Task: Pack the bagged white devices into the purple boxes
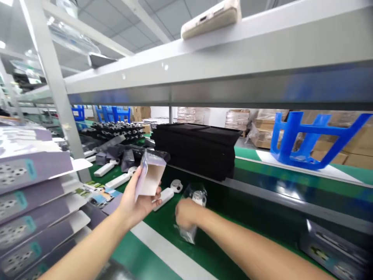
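My left hand (140, 198) grips a small lilac cardboard box (153, 177), its open end facing me and its inside bare. To the right, my right hand (188, 213) is closed at a clear plastic bag (189, 235) on the green belt. Inside the bag shows a white item with a football-patterned round end (199, 197); the fingers are partly hidden and slightly blurred. Between my hands lies an unbagged white item with a football-patterned end (176, 186). More white items (118, 181) of this kind lie beyond my left hand.
Stacked lilac boxes (32, 167) stand close on the left. Black trays (195, 149) are piled behind the belt, with a blue upturned stool (314, 140) at right. A closed box (335, 249) sits lower right. Overhead runs a grey shelf beam (218, 70).
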The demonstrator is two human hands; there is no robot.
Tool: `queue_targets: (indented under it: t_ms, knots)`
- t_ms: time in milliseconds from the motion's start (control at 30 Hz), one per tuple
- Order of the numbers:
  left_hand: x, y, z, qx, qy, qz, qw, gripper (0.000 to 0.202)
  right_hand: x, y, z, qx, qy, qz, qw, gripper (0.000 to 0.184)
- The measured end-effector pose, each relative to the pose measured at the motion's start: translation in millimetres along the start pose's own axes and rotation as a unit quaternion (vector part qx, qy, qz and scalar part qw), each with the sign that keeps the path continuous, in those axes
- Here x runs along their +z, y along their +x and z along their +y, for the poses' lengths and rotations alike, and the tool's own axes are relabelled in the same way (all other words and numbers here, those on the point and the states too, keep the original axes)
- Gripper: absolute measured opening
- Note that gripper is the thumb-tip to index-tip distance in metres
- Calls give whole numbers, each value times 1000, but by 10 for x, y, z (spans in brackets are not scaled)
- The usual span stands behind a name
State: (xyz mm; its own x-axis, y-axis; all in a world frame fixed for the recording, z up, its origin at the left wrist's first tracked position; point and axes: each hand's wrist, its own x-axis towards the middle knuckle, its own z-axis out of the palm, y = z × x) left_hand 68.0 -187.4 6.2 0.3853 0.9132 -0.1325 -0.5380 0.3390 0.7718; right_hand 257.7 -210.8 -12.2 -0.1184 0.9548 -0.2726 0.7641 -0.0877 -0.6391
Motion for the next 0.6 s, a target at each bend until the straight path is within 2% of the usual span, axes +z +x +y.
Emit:
queue_targets:
  t_ms: [67, 100, 167, 200, 233, 267, 300, 333, 367, 400, 467, 533, 600]
  knots:
    - [-48, -34, -7, -13, -12, -31, 999, 58, -14, 165, 126, -46, -167, -41, 984, 23]
    - [-61, -57, -2, -13, -11, -51, 999, 59, -75, 164, 297, -60, -249, -49, 965, 36]
    - [-51, -85, 0, -7, 2, -87, 996, 64, -258, 7, 748, -44, -387, -48, 920, 66]
    - [-24, -81, -13, -4, 8, -99, 995, 65, -354, -136, 968, -20, -423, -34, 905, 68]
    - [21, -65, -41, 0, 13, -102, 995, 64, -436, -310, 1147, 11, -421, -9, 907, 61]
    - [85, -37, -87, 5, 14, -98, 995, 61, -494, -505, 1264, 43, -365, 15, 930, 49]
    - [167, -5, -153, 8, 11, -91, 996, 58, -523, -709, 1311, 59, -265, 31, 962, 38]
    - [266, 26, -237, 7, 6, -85, 996, 56, -520, -910, 1287, 54, -129, 42, 989, 31]
    - [379, 49, -337, 7, -2, -80, 997, 53, -488, -1097, 1204, 40, 18, 41, 998, 29]
    - [501, 59, -447, 2, -10, -75, 997, 50, -433, -1260, 1081, 21, 154, 22, 988, 29]
    - [753, 33, -678, -30, -21, -89, 995, 50, -293, -1499, 798, -18, 339, -26, 940, 32]
    - [984, -43, -896, -75, -29, -119, 990, 54, -179, -1628, 583, -54, 444, -44, 893, 32]
    - [1184, -142, -1094, -125, -26, -144, 981, 60, -145, -1691, 500, -76, 515, -26, 853, 29]
